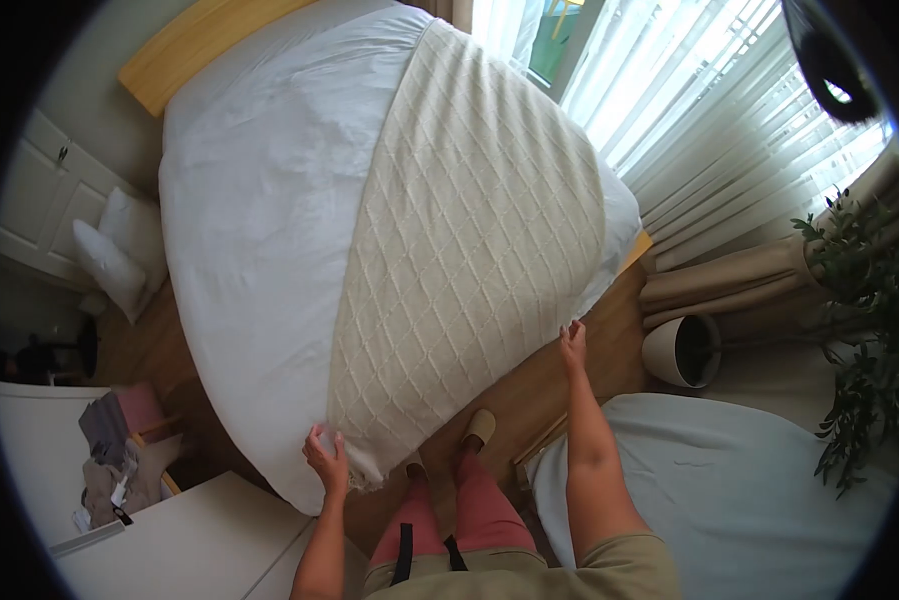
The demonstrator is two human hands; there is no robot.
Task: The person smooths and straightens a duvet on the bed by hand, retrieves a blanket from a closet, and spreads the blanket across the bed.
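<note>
A cream throw blanket (469, 230) with a raised diamond pattern lies across the foot of a bed, over a white bedspread (259, 230). My left hand (327, 462) is at the blanket's near left corner, thumb and fingers apart, with white fabric showing between them. Close to that corner, a bit of fringe hangs down. Over by the blanket's right edge is my right hand (573, 345), its fingers half bent and slightly apart. Its fingertips are at the hem; whether they touch it I cannot tell.
A bed covered in pale blue (709, 480) stands behind at right, beside a white planter (681, 352) with a leafy plant. White cabinets (199, 540) and folded clothes (124, 450) are at lower left. Two pillows (114, 250) rest near a door. Sheer curtains (699, 120) hang at the window.
</note>
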